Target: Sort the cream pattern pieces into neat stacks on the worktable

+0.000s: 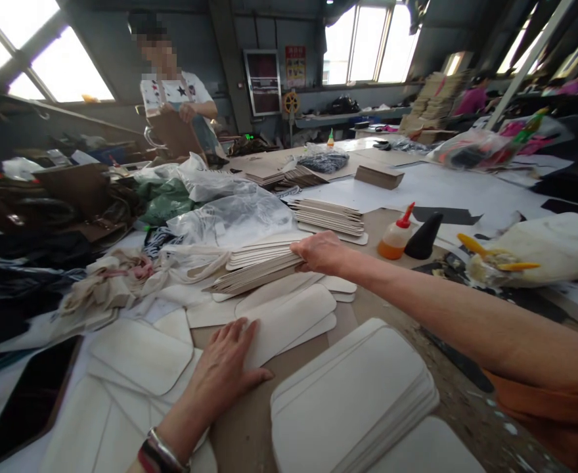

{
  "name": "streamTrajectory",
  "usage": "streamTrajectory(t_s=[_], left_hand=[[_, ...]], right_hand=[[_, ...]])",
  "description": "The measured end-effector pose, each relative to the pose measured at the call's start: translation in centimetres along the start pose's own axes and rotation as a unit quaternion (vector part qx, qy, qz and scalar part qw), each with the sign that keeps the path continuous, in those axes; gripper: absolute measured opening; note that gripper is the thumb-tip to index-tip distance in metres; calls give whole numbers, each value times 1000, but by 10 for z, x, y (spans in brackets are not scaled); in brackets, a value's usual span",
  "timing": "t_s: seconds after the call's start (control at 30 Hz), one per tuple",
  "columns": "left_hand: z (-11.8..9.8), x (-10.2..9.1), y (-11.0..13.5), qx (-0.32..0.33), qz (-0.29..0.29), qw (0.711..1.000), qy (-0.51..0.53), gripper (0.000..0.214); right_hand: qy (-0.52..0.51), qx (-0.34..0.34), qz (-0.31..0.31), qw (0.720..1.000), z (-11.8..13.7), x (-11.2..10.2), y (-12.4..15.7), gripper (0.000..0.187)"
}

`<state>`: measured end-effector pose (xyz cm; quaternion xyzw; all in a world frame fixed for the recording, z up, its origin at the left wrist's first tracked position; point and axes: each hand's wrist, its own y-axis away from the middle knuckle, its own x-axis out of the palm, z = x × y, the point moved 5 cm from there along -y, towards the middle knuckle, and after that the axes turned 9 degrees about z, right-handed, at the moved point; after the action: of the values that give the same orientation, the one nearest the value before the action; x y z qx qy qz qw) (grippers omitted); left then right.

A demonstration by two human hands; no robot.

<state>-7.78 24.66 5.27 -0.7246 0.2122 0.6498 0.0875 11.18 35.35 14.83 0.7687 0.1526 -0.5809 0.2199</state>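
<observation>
My right hand (319,253) reaches across the table and grips the end of a stack of thin, cream, round-ended panels (257,274). My left hand (224,368) lies flat, fingers spread, on a loose cream panel (286,322) that overlaps others. A thick pile of similar panels (353,394) sits right of my left hand, and a further stack of strips (331,217) lies beyond my right hand. Just past my right hand's knuckles stand an orange-capped glue bottle (396,232) and a black cone (424,236). My left wrist wears bracelets.
Crumpled clear plastic bags (230,220) and a heap of fabric (106,289) lie left of the panels. A white sack with yellow handles (530,249) sits right. A dark tablet (27,401) lies at lower left. A person (175,98) stands at the far side holding brown board.
</observation>
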Motion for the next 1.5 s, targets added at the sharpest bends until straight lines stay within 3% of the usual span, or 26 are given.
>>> streamTrajectory(t_s=[0.1, 0.3, 0.5, 0.63, 0.8, 1.0, 1.2, 1.5], left_hand=[[1, 7, 1, 21, 12, 999, -22, 59], [2, 8, 2, 99, -38, 991, -87, 47], [-6, -6, 1, 148, -11, 978, -144, 37], [3, -18, -6, 153, -14, 976, -156, 20], [21, -22, -14, 149, -71, 972, -166, 24], [16, -7, -9, 178, -115, 964, -161, 26], [15, 3, -1, 196, -84, 969, -126, 52], [14, 4, 1, 192, -53, 971, -129, 57]], right_hand=[[-16, 14, 2, 1000, -4, 2, 11, 30], [-35, 49, 0, 998, -22, 9, 30, 29], [-91, 114, 23, 989, -45, 11, 51, 30], [-108, 144, 21, 983, -60, 13, 63, 36], [-119, 168, 7, 978, -75, 18, 74, 39], [-117, 186, 3, 976, -82, 25, 86, 42], [-112, 169, -4, 979, -83, 28, 97, 39], [-157, 228, 10, 961, -95, 22, 119, 40]])
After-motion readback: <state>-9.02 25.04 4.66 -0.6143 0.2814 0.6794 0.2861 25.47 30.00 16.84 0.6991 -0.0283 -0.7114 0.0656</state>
